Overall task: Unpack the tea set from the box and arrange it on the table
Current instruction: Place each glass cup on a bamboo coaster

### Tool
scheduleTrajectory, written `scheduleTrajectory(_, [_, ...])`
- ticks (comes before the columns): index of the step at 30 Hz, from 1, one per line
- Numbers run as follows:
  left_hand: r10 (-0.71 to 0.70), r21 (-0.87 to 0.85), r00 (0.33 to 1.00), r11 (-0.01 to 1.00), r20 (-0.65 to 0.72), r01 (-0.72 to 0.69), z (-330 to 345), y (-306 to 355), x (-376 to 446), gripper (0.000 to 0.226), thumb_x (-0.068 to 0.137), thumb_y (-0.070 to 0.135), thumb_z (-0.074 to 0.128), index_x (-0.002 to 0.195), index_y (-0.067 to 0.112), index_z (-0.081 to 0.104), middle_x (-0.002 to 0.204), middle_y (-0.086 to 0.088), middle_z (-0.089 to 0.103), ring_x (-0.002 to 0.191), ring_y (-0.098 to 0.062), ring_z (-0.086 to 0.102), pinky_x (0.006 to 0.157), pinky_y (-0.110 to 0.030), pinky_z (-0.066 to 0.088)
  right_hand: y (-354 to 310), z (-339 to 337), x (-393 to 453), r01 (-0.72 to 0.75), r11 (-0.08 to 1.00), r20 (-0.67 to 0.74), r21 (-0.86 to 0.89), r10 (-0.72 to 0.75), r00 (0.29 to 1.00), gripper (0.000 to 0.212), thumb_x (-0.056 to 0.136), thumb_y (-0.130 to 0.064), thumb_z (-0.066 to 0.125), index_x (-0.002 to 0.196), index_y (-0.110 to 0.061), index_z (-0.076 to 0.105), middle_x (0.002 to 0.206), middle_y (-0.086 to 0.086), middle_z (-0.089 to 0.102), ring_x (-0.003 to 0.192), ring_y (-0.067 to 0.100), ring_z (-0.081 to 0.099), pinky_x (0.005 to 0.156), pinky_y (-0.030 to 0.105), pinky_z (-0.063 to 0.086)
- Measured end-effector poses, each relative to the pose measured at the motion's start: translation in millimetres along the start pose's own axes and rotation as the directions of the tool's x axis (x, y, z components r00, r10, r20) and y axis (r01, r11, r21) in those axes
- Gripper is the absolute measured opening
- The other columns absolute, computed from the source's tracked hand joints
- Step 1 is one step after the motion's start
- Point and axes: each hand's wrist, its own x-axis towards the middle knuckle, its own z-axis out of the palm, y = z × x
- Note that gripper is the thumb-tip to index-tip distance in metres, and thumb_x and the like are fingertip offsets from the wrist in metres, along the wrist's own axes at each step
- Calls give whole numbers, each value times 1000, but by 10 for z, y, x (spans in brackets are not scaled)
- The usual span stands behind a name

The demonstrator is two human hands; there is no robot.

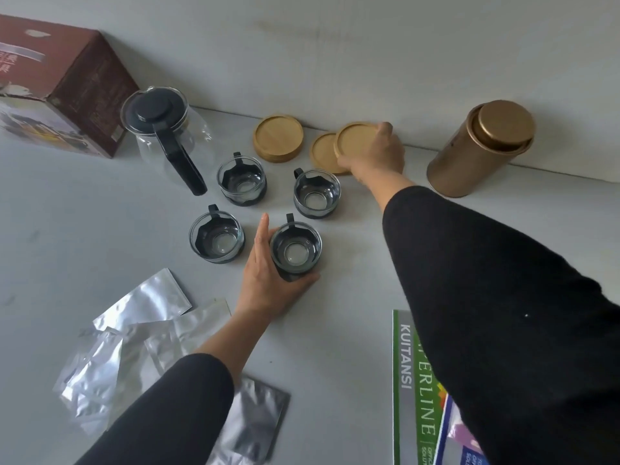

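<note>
Several glass cups with black holders stand in the middle of the table. My left hand (268, 280) grips the nearest cup (296, 250) from its left and front side. My right hand (377, 152) reaches to the back and holds a round wooden coaster (355, 139), tilted up over another coaster (323, 152) that lies flat. A short stack of coasters (277, 137) sits to the left of them. The glass teapot (164, 129) with black lid and handle stands at the back left, beside the brown box (63, 85).
A gold tin canister (479, 149) lies tilted against the wall at the back right. Silver foil pouches (134, 333) are scattered at the front left. A green booklet (416, 391) lies at the front right under my right sleeve.
</note>
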Motion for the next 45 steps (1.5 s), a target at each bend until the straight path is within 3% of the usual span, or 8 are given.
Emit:
scheduleTrajectory(9, [9, -13, 1000, 1000, 16, -8, 21, -35, -20, 116, 59, 38, 86, 147, 14, 14, 140, -1, 39, 129, -16, 35, 97, -5, 15, 527, -106, -729, -123, 992, 6, -9, 123, 992, 87, 59, -37, 79, 130, -13, 34, 126, 14, 46, 117, 32, 45, 93, 38, 45])
scheduleTrajectory(15, [23, -11, 1000, 1000, 12, -23, 42, -80, -15, 116, 60, 38, 85, 147, 12, 14, 144, -4, 36, 132, -16, 29, 96, 1, 7, 690, 75, -989, -110, 990, -4, -84, 110, 994, 86, 58, -39, 79, 128, -13, 37, 127, 13, 47, 117, 32, 45, 95, 38, 43])
scheduleTrajectory(24, [12, 2, 1000, 1000, 23, -12, 61, -84, -37, 115, 62, 50, 80, 148, 15, 13, 149, 1, 28, 136, -11, 22, 101, -5, 7, 717, 163, -1053, -82, 986, -38, -142, 78, 996, 87, 59, -42, 79, 131, -17, 36, 131, 9, 45, 123, 30, 38, 96, 38, 38])
scheduleTrajectory(32, [11, 11, 999, 1000, 32, -11, 56, -101, -33, 113, 61, 51, 79, 147, 14, 16, 147, -2, 32, 136, -14, 26, 104, -12, 10, 686, 56, -1061, -77, 987, 63, -143, 87, 994, 90, 67, -46, 74, 139, -20, 26, 137, 9, 40, 128, 30, 33, 101, 42, 33])
scheduleTrajectory(36, [10, 7, 1000, 1000, 27, -10, 49, -95, -34, 111, 62, 47, 81, 146, 12, 18, 145, -4, 34, 135, -15, 27, 102, -9, 9, 611, -40, -1070, -24, 994, 23, -108, 27, 999, 77, 74, -39, 67, 138, -18, 30, 137, 8, 38, 129, 28, 33, 102, 41, 33])
scheduleTrajectory(40, [15, -15, 1000, 1000, 27, -14, 36, -103, -36, 110, 62, 43, 82, 146, 11, 19, 147, -5, 34, 135, -16, 27, 102, -7, 8, 403, -41, -1052, 87, 996, 8, -19, -87, 996, 78, 71, -34, 69, 138, -18, 33, 140, 5, 39, 131, 23, 33, 105, 36, 33])
scheduleTrajectory(45, [10, -24, 1000, 1000, 28, -9, 34, -108, -32, 110, 62, 43, 82, 147, 12, 19, 148, -3, 33, 136, -14, 26, 101, -4, 7, 150, 69, -959, 209, 977, 114, 51, -214, 970, 87, 69, -29, 75, 141, -17, 29, 143, 5, 36, 132, 21, 34, 105, 29, 31])
